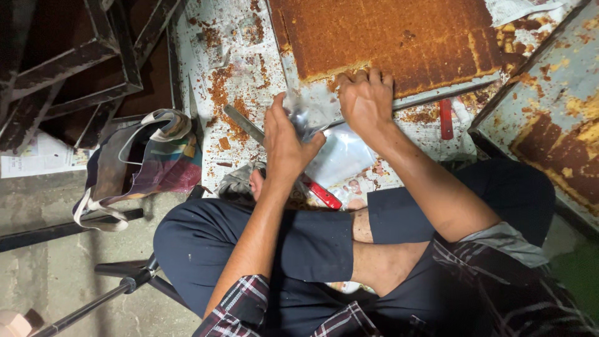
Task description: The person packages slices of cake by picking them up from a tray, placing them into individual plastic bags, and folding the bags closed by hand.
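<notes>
I sit cross-legged on the floor. My left hand (287,145) grips a clear plastic bag (340,156) at its mouth, holding it up near the tray's edge. A long knife blade (244,124) pokes out to the left behind this hand; I cannot tell whether the hand holds it. My right hand (366,100) is curled at the near edge of a big brown slab of baked cake (387,34) in a metal tray (315,103), fingers closed around the cake edge by the bag's mouth. A red handle (324,195) lies under the bag.
Crumb-strewn newspaper (237,68) covers the floor. A second metal tray with cake scraps (549,118) stands at the right. A red tool (446,118) lies by the first tray. A cloth bag (143,159), dark metal frames (75,68) and a tripod leg (93,302) are at the left.
</notes>
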